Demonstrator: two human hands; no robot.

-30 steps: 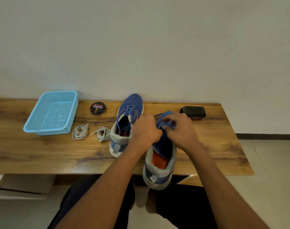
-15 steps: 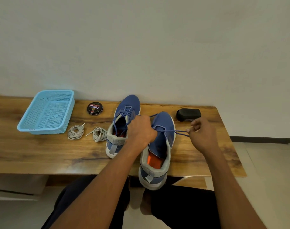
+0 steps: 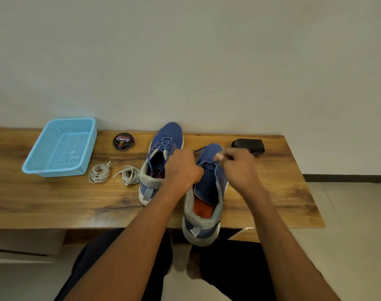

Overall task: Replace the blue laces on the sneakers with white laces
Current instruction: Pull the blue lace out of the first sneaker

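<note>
Early stage, unlacing only. The right sneaker sits at the table's near edge, heel overhanging. The left hand is curled over its throat, steadying it; what its fingertips hold is hidden. The right hand pinches the blue lace near the top eyelets, fingers bunched on it. That lace looks partly loosened, not out. The left sneaker, just beside it, is fully laced in blue, untouched. Two coiled white laces lie left of the sneakers, unused. Left to do: strip both blue laces, thread both white ones.

Around: blue mesh basket far left, polish tin behind the coils, black case at back right. Nothing blocks the work. Judgement: overhanging heel could tip under a hard pull.
</note>
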